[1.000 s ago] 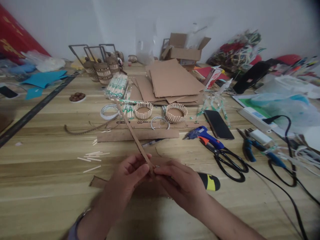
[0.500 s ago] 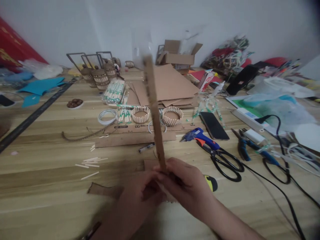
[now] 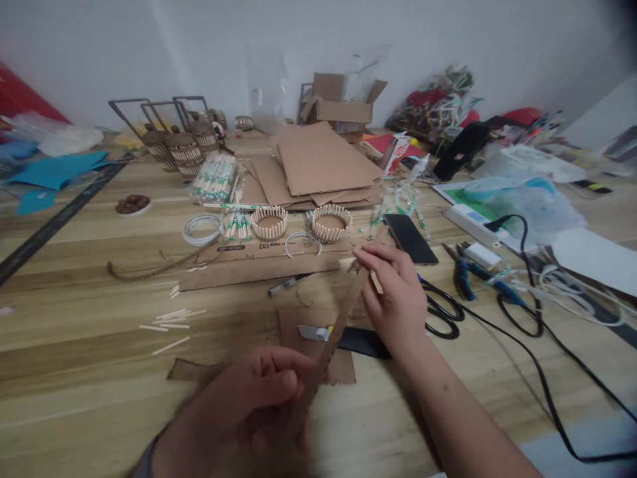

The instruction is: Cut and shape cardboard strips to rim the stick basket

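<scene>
A narrow brown cardboard strip (image 3: 336, 325) slants across the space between my hands, its edge turned toward me. My left hand (image 3: 249, 392) is closed round its near end, partly dark and blurred. With thumb and fingertips, my right hand (image 3: 395, 292) pinches the far end. Below the strip, a utility knife (image 3: 365, 340) with a black handle lies on a small cardboard piece (image 3: 288, 320). Another cardboard scrap (image 3: 192, 370) sits left of my left hand. Behind my right hand, the black-handled scissors (image 3: 448, 305) and the glue gun are mostly hidden.
Two stick-ringed cardboard rounds (image 3: 269, 224) stand beyond a long cardboard strip (image 3: 259, 272). Loose sticks (image 3: 172, 322), a tape roll (image 3: 203, 230) and a pen (image 3: 288, 284) lie leftward. Cardboard sheets (image 3: 326, 159) are stacked behind. Pliers (image 3: 465, 275), a phone (image 3: 411, 239) and cables occupy the right.
The strip has tipped down from upright to slanting. My right hand has moved from its lower end to its far end, away from my left hand. The utility knife is now uncovered.
</scene>
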A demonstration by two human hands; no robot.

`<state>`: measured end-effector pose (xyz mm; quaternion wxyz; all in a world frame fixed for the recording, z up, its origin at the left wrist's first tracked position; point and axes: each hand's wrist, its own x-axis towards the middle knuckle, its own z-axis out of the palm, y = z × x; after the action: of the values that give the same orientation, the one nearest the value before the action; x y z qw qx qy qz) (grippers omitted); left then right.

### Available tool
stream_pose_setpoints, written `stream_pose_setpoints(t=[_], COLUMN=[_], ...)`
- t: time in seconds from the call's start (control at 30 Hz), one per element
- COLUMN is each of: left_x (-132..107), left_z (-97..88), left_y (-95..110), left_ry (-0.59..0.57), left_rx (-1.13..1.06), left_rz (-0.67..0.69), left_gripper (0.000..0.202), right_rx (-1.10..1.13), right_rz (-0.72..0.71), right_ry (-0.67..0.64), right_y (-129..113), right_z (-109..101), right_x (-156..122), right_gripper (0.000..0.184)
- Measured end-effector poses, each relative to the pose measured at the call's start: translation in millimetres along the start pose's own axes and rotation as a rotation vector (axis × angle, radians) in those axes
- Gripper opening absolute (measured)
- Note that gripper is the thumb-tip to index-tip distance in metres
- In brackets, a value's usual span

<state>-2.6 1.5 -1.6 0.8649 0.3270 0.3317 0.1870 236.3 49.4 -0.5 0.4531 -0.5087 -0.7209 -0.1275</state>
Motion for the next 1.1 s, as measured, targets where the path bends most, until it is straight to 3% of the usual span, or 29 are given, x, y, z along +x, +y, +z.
stream_pose_setpoints(t=[0.13,0.23,0.37,0.47,0.6,1.1], left_x=[0,1,6,9,11,12], left_z=[2.0,3.0,3.8,2.8,1.4,3.6], left_y=[0,0,4,9,13,14], left_ry=[-0.128,-0.122,0.076,0.291,0.466,0.540], left_rx=[0.008,0.017,-0.086,-0.118,-0.116,-0.080], left_rz=[-0.063,-0.062,0.164,0.383,0.484,0.468], left_gripper=[0.054,0.051,0.048,0.046,0.046,0.044], right_rx=[0.003,0.086,0.133,0.194,0.403,0.421], right_rz=[0.023,0.058,0.072,-0.039,-0.085,-0.130], right_ry=[0.027,-0.018,-0.045,-0.139,-0.274,-0.308], right_y=[-1,-4,-16,-31,-51,-62], right_z=[-2,-2,-4,-5,-2,3], right_x=[0,1,1,-6,-20,-28], right_gripper=[0.053,0.062,0.065,0.044,0.024,0.012])
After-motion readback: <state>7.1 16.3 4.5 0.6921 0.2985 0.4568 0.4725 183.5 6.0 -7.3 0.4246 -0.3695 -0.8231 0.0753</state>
